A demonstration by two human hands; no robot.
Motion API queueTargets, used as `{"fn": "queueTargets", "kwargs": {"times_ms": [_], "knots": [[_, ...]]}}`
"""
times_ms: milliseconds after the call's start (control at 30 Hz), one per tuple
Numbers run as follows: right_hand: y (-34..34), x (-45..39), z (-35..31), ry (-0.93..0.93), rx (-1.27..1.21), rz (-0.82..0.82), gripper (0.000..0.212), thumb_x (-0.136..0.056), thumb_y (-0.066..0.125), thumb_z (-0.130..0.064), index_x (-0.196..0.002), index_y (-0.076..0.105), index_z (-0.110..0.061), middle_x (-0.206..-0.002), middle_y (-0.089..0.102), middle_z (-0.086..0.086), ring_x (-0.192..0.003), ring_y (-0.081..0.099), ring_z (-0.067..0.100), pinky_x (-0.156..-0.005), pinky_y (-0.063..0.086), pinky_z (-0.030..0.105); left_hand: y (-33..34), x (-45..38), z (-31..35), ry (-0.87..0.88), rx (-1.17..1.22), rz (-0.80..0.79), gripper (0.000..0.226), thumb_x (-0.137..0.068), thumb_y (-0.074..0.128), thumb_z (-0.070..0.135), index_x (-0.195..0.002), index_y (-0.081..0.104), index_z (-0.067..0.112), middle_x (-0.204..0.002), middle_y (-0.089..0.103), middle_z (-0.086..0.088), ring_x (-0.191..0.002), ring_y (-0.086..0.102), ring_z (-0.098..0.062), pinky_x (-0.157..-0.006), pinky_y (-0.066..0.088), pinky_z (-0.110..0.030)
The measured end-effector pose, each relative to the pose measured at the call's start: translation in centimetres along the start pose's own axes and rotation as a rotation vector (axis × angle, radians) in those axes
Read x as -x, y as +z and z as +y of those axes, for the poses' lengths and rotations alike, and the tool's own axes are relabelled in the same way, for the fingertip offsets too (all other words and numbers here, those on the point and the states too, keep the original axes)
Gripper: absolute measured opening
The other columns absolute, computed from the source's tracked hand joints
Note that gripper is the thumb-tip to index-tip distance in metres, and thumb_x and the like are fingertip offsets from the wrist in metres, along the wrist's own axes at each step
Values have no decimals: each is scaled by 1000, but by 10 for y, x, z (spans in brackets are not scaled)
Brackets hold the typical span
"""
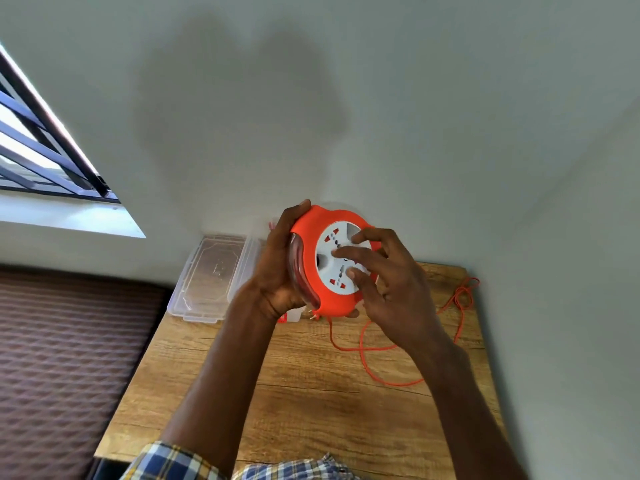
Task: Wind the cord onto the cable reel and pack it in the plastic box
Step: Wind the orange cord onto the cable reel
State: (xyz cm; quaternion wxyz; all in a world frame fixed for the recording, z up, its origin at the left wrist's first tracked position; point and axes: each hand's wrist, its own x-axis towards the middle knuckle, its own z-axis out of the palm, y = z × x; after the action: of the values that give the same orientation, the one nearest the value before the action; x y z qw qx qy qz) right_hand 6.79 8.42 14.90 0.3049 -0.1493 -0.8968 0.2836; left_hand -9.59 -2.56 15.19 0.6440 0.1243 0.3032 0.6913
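The cable reel (pixel 313 258), orange with a white socket face, is being held up in the air above the far end of the wooden surface (pixel 294 393), face tilted toward the camera. It is being gripped at its left rim by the left hand (pixel 277 268), fingers curled round the clear edge, thumb lying over the top. The right hand (pixel 388 275) is being laid against the white face, fingers spread and bent, fingertips touching the socket plate; the thumb is showing under the reel's lower edge. Both hands are thus being kept close together on the reel.

The orange cord (pixel 377 355) is being trailed down from the reel's lower edge onto the surface, where it is lying in loose loops running to the right, with a tangle near the far right corner. Some cord is being seen through the reel's clear side, already wound.

The clear plastic box (pixel 204 275) is being left lying at the far left corner of the surface, against the wall, well apart from the cord loops. Whether a lid is lying on or beside it cannot be told.

A plaid sleeve (pixel 166 462) is being seen at the bottom edge. A barred window (pixel 41 150) is being seen at upper left.
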Motion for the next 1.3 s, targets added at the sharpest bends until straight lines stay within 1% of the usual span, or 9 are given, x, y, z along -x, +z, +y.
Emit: {"fn": "queueTargets", "kwargs": {"times_ms": [133,300,367,500,667,867,1000,1133,1300], "knots": [[-7,-8,5,-75,104,-175,63,-92,67,-3,-132,60,-51,-146,45,-13,-123,44,10,-82,46,19,-3,-1,4,-35,-25,-10,72,-96,53,69,-137,66,11,-128,69,-18,-113,66,-37,-100,52,-54],[-8,-19,-2,-71,212,-157,74,-84,70,-2,-132,58,-57,-145,56,-7,-117,46,17,-79,56,36,1,-5,12,-15,-72,31,69,-94,57,69,-130,73,13,-122,73,-16,-108,71,-33,-96,57,-50],[-6,-19,-4,-45,260,-84,71,-83,75,-17,-135,51,-60,-136,63,-11,-110,52,14,-76,57,36,4,-7,14,18,-78,41,67,-95,59,66,-131,72,11,-122,74,-17,-108,71,-34,-97,57,-50],[8,-15,-15,310,114,136,69,-69,64,-81,-133,51,-59,-90,74,-19,-80,67,0,-65,58,27,7,-11,12,58,-103,74,64,-95,65,61,-131,70,8,-121,72,-20,-109,70,-37,-95,57,-50],[16,-12,-18,321,204,210,73,-78,50,-90,-133,58,-42,-79,76,-15,-70,72,4,-58,56,21,4,-12,3,44,-65,38,67,-95,63,62,-136,69,9,-128,73,-20,-112,71,-37,-94,59,-51],[11,-4,-15,261,189,253,64,-87,55,-79,-136,61,-37,-74,71,-14,-65,64,2,-60,56,25,8,-12,2,60,-52,20,67,-96,57,65,-134,71,11,-129,73,-19,-112,72,-35,-92,60,-50],[-4,-8,-9,83,219,304,31,-93,71,-42,-123,70,-36,-98,68,-10,-84,60,8,-61,48,21,7,-14,4,49,-36,-34,63,-98,54,65,-128,76,14,-126,75,-15,-111,74,-33,-93,60,-49],[-15,-13,-2,47,237,-52,63,-90,73,-9,-133,59,-52,-143,46,-14,-122,44,11,-73,58,30,-4,-19,7,5,-23,-40,70,-94,58,69,-134,71,13,-128,73,-16,-112,70,-35,-100,55,-52],[-13,-13,-3,-8,186,-119,76,-87,71,3,-135,57,-54,-152,41,-12,-120,44,11,-76,60,40,-9,-23,9,-10,-19,-14,73,-92,63,69,-138,68,12,-130,71,-18,-115,67,-37,-105,49,-55]]}}
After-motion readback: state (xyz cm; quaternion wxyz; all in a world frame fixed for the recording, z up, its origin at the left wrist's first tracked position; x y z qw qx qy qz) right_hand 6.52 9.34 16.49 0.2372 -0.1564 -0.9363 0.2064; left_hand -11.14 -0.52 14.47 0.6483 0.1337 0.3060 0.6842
